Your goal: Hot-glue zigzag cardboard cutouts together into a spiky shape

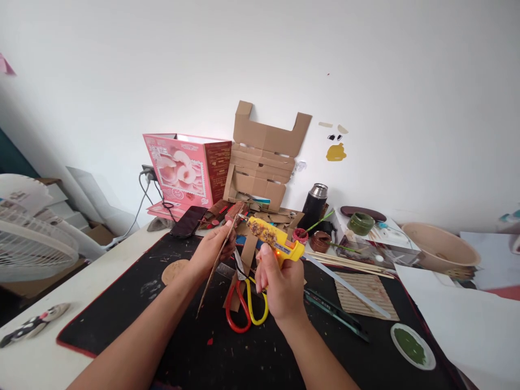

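Item: one thin brown strip (209, 281), slanting left of centre in the frame; the left hand (214, 245) is pinching it near its upper end, thumb and fingers together on it.

Item: one yellow glue gun (266, 232), centre; the right hand (282, 284) is wrapping its handle, the nozzle pointing up and left towards the strip's top.

Handling, as I am judging it: bracing the strip firmly, keeping fingertips clear of the nozzle, squeezing lightly and evenly.

Nearby: scissors (242, 276), lying open-handled on the black mat (134, 292), lower centre; the wrists are needing room above them.

Unclear: fingers are hiding the trigger; I am not making out whether nozzle and strip are touching, or any glue. Cardboard scraps (280, 218) behind are blurring into the strip's tip. Both forearms are running off the bottom edge.
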Motion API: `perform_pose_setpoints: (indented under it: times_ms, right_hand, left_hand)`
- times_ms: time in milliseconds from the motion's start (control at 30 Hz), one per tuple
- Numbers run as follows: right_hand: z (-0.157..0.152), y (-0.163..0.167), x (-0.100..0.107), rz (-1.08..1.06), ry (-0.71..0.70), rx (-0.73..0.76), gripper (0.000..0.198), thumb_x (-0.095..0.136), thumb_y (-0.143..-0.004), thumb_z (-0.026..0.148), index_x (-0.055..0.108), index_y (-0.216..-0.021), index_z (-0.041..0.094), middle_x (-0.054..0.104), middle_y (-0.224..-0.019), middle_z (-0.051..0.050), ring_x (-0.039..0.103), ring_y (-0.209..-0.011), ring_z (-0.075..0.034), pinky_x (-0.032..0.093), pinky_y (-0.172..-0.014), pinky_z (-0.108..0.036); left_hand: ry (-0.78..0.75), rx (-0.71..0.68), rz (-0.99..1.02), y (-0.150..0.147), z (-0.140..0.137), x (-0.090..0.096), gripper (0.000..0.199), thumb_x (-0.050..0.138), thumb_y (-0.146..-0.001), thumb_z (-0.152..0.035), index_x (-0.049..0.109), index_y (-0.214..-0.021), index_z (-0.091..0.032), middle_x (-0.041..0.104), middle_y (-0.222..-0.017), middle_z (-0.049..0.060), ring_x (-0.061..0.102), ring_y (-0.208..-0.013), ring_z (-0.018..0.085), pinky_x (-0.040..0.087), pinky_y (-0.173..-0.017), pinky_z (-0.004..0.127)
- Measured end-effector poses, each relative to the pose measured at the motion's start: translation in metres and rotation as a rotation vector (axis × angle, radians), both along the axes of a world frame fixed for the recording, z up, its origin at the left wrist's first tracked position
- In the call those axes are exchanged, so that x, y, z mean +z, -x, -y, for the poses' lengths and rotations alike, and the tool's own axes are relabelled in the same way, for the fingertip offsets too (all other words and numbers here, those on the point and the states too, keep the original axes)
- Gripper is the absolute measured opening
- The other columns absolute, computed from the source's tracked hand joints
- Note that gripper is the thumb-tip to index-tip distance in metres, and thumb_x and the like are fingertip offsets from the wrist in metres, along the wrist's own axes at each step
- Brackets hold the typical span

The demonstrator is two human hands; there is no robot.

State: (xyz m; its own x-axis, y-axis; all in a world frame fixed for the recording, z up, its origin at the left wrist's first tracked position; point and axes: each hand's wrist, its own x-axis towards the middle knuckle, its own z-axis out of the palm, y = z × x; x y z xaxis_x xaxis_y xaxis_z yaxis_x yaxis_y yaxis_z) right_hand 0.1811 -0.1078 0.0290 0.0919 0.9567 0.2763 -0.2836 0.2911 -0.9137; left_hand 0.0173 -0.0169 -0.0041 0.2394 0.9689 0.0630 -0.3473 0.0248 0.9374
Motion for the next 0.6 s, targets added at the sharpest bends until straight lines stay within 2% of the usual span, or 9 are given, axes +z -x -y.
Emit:
perform_pose_setpoints:
  times_ms: [400, 600]
  right_hand:
    - [-0.0016, -0.0005, -0.0014, 0.03, -0.002, 0.018, 0.056, 0.069, -0.093, 0.071, 0.061, -0.071, 0.02, 0.044, -0.042, 0.007, 0.046, -0.035, -0.01, 0.037, -0.039, -0.021]
    - [-0.004, -0.0003, -0.0083, 0.037, 0.027, 0.057, 0.055, 0.069, -0.093, 0.069, 0.06, -0.071, 0.02, 0.044, -0.043, 0.008, 0.044, -0.035, -0.009, 0.036, -0.039, -0.021]
  left_hand:
    - [-0.008, 0.016, -0.009, -0.002, 0.001, 0.0023, 0.058, 0.078, -0.084, -0.067, 0.048, -0.065, -0.021, 0.037, -0.045, -0.008, 0.027, -0.034, 0.005, 0.021, -0.034, 0.017]
    - [0.005, 0.148, 0.01, 0.0014, 0.0, 0.0045, 0.055, 0.083, -0.079, -0.062, 0.052, -0.063, -0.02, 0.038, -0.044, -0.007, 0.029, -0.034, 0.006, 0.023, -0.034, 0.018]
